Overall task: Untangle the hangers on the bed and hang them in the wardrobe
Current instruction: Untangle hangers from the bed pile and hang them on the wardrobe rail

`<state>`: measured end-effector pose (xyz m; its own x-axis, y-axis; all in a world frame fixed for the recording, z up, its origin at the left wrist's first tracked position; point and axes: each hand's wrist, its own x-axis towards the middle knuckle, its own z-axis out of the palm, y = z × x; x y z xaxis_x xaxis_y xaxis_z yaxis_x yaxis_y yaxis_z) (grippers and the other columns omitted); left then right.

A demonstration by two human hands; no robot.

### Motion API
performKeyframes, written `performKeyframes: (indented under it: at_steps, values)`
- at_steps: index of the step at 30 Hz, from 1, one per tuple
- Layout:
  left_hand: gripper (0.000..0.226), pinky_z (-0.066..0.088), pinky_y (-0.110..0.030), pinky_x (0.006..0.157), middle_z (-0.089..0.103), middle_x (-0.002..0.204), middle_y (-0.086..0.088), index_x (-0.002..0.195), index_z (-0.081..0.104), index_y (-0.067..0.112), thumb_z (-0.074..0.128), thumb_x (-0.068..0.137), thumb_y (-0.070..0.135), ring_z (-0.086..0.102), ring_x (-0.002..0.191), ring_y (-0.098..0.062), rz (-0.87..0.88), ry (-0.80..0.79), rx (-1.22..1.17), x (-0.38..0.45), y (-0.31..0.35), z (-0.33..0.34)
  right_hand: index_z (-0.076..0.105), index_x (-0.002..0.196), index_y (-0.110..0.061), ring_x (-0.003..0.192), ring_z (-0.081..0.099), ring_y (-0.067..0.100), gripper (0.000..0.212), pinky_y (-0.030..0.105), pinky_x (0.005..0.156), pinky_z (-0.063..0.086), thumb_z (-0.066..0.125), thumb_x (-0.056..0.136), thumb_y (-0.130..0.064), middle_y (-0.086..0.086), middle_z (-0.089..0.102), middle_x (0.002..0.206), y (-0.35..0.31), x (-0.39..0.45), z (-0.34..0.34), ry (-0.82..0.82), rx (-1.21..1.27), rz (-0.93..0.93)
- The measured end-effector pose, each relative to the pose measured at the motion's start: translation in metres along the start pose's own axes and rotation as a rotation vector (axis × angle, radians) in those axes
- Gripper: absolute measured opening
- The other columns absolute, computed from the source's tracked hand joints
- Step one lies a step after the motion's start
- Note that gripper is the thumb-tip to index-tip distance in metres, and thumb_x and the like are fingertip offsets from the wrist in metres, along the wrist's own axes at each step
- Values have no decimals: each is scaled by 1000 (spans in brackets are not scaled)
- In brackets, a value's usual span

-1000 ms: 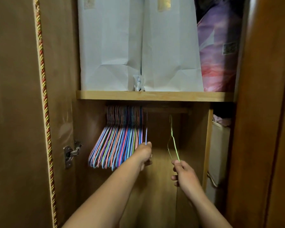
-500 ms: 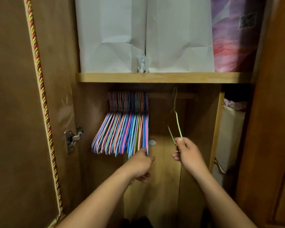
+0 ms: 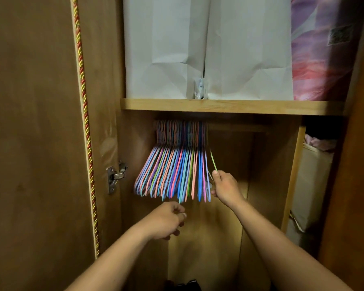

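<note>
1. Right hand (image 3: pixel 226 186) pinches the green hanger (image 3: pixel 213 162) by its lower wire; thumb and fingers (image 3: pixel 215 174) are curled round it.
2. The green hanger rises up and left from those fingers toward the rail (image 3: pixel 235 128) under the shelf (image 3: pixel 229 106). Its hook is lost in shadow, so I can't tell whether it sits on the rail.
3. Just left of the right fingers, touching or nearly so: the bunch of hangers (image 3: pixel 172 173), packed tight on the rail in pink, blue, purple and green. The green hanger lies against the right edge of the bunch.
4. Left hand (image 3: pixel 166 220) sits below the bunch, fingers loosely curled and holding nothing. Its fingertips are right under the lowest hanger tips; contact is unclear.
5. Above both hands, on the shelf: two white paper bags (image 3: pixel 206 49) side by side, with a purple-pink patterned bag (image 3: pixel 322 59) to their right.
6. Far left of the left fingers: the open wardrobe door (image 3: pixel 29 133) with a red-and-gold cord (image 3: pixel 84 101) along its edge, and a metal hinge (image 3: pixel 115 177) on the inner wall.
7. Right of the right fingers, past the wooden divider (image 3: pixel 292 177): a beige fabric box (image 3: pixel 311 185).
</note>
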<state>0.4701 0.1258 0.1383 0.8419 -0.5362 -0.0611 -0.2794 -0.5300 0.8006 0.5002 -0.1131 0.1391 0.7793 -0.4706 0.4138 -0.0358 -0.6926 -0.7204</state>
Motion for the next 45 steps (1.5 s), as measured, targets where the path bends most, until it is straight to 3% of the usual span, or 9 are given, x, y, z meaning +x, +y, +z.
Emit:
performKeyframes:
  at_steps: [7, 12, 19, 23, 25, 27, 30, 37, 45]
  values:
    - [13, 57, -28, 70, 70, 102, 0, 108, 61, 28, 54, 99, 33, 72, 89, -17, 8, 31, -26, -3, -1, -9, 57, 117, -17, 104, 59, 23, 51, 42, 92, 50, 23, 103, -53, 5, 60, 110, -7, -3, 19, -60, -77, -26]
    - [13, 59, -32, 76, 70, 103, 0, 106, 62, 25, 53, 100, 31, 73, 89, -18, -2, 38, -21, -7, 5, -13, 53, 121, -23, 97, 67, 23, 52, 46, 83, 59, 37, 93, -64, 2, 62, 111, -8, 4, 36, -141, -10, 50]
    - [12, 56, -31, 72, 71, 105, -4, 105, 63, 24, 53, 100, 28, 72, 84, -17, -90, 79, -98, -18, -9, -12, 45, 142, -19, 130, 44, 33, 57, 48, 109, 39, 31, 100, -55, 12, 49, 137, -14, -21, 28, -124, -118, 136]
    - [16, 53, -32, 69, 71, 107, -8, 107, 65, 18, 51, 101, 23, 69, 77, -15, -188, 166, -153, -30, -27, -4, 45, 140, -15, 131, 36, 28, 47, 43, 106, 40, 54, 96, -28, 8, 41, 141, -51, -73, 23, 284, -200, -249]
    - [18, 53, -27, 66, 72, 107, -9, 109, 66, 15, 51, 101, 21, 67, 74, -14, -221, 258, -174, -45, -35, 0, 57, 126, -14, 122, 43, 27, 36, 42, 102, 40, 55, 90, -20, 7, 50, 128, -78, -100, 36, 276, -83, -472]
    - [20, 53, -21, 59, 72, 101, -10, 110, 68, 11, 52, 101, 18, 65, 69, -13, -236, 370, -155, -64, -41, 4, 61, 115, -16, 108, 50, 21, 26, 33, 93, 42, 53, 90, -18, 4, 54, 115, -102, -126, 48, 106, 63, -562]
    - [18, 59, -41, 73, 75, 92, -11, 103, 70, 16, 55, 97, 25, 71, 75, -25, -348, 538, -185, -128, -67, 22, 60, 109, -18, 90, 47, 8, 15, 5, 75, 32, 52, 96, -15, -4, 53, 106, -119, -195, 72, -316, 325, -556]
    - [19, 45, -28, 61, 69, 82, -2, 95, 66, 17, 48, 100, 13, 64, 66, -15, -813, 1075, -529, -370, -124, 156, 63, 93, -17, 94, 58, 21, 14, 25, 72, 38, 50, 97, -17, 1, 63, 95, -77, -404, 111, -1214, 259, -559]
    - [18, 42, -23, 57, 64, 84, -5, 105, 61, 11, 43, 102, 11, 59, 65, -17, -1100, 1841, -815, -645, -33, 360, 66, 95, -23, 87, 62, 23, 22, 33, 70, 48, 45, 97, -29, 0, 67, 94, -109, -671, 15, -1842, -9, -1184]
